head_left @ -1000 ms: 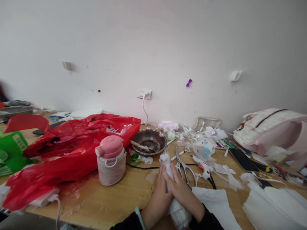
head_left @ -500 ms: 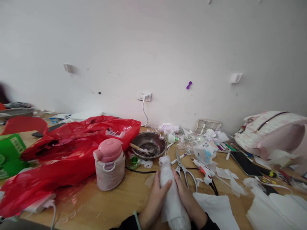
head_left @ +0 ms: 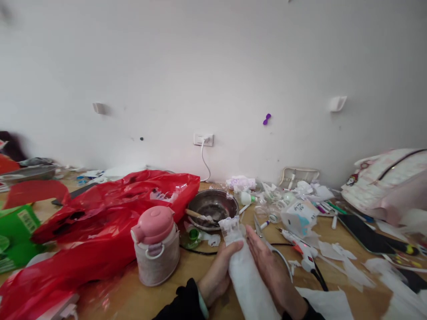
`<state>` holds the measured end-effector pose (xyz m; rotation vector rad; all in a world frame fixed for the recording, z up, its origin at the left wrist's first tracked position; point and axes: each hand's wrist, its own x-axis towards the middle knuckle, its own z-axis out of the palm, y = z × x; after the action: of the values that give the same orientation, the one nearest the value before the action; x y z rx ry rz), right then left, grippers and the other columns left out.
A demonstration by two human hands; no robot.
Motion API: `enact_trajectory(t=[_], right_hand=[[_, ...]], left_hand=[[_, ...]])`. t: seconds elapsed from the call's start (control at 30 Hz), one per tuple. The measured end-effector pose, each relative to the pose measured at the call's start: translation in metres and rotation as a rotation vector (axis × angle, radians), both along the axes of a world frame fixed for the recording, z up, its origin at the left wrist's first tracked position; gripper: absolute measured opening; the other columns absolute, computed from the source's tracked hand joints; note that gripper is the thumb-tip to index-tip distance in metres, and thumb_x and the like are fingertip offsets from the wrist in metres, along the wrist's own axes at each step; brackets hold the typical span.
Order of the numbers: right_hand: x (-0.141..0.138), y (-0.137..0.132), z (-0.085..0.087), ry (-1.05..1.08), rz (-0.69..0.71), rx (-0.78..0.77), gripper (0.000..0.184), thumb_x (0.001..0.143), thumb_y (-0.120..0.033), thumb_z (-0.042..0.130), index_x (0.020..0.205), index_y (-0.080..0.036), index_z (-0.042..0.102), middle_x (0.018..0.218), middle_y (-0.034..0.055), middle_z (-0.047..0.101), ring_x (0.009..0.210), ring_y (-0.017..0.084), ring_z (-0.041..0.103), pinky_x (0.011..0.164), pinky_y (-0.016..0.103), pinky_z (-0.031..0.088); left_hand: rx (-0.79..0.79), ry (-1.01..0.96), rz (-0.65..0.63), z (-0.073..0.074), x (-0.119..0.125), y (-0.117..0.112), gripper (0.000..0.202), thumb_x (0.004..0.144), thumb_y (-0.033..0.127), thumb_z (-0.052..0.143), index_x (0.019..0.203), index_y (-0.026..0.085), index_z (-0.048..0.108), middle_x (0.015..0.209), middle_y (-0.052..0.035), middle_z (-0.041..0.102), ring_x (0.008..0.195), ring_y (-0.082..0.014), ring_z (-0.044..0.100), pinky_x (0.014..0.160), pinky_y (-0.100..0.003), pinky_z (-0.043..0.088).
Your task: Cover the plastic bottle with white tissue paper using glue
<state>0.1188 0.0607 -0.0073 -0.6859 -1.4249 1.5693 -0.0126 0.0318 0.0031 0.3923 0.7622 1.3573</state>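
Observation:
A bottle wrapped in white paper [head_left: 245, 271] lies tilted on the wooden table [head_left: 140, 298], its neck pointing toward the wall. My left hand [head_left: 218, 271] curls round its left side, thumb over the top. Flat against the bottle's right side lies my right hand [head_left: 271, 269], its fingers stretched out and together. Just past the bottle's neck is a steel bowl [head_left: 213, 205] with a brush in it. A pair of scissors [head_left: 267, 240] lies partly under my right hand.
A pink-lidded flask [head_left: 156, 244] stands left of my hands beside a big red plastic bag [head_left: 100, 222]. A glue gun [head_left: 302, 249], markers, paper scraps, a phone [head_left: 362, 226] and a pink backpack [head_left: 387, 182] crowd the right. A green box [head_left: 15, 226] sits far left.
My right hand slid from on top of my left hand to the bottle's right side, baring the wrapped bottle. The view shifted slightly, so everything sits lower and further right.

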Motion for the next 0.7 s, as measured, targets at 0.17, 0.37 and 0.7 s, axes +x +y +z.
enact_trajectory(t=[0.17,0.37,0.7], right_hand=[[-0.003,0.004,0.003,-0.046,-0.135,0.052,0.069,0.073,-0.064,0.057,0.129,-0.023,0.052,0.141,0.0098,0.046,0.132,0.026,0.038,0.110,0.042,0.026],[-0.009,-0.001,0.007,-0.054,0.071,-0.225,0.072,0.054,-0.069,0.069,0.109,-0.022,0.064,0.107,0.0112,0.069,0.098,0.030,0.063,0.086,0.042,0.049],[-0.012,-0.008,0.011,0.047,0.162,-0.441,0.046,0.060,-0.053,0.075,0.092,-0.020,0.064,0.064,-0.0022,0.061,0.056,0.010,0.056,0.053,0.020,0.045]], left_hand=[[-0.109,-0.027,-0.136,-0.001,0.001,-0.006,0.035,0.055,0.036,0.068,0.076,0.009,0.064,0.064,-0.0084,0.066,0.057,-0.0187,0.058,0.060,-0.029,0.045],[-0.095,-0.086,-0.216,-0.002,0.007,-0.011,0.042,0.041,0.038,0.074,0.072,0.011,0.066,0.057,-0.0048,0.065,0.050,-0.0151,0.054,0.053,-0.025,0.041],[-0.076,-0.057,-0.318,-0.005,0.004,-0.012,0.045,0.042,0.049,0.075,0.066,0.012,0.065,0.054,-0.0062,0.064,0.050,-0.0170,0.057,0.054,-0.025,0.043]])
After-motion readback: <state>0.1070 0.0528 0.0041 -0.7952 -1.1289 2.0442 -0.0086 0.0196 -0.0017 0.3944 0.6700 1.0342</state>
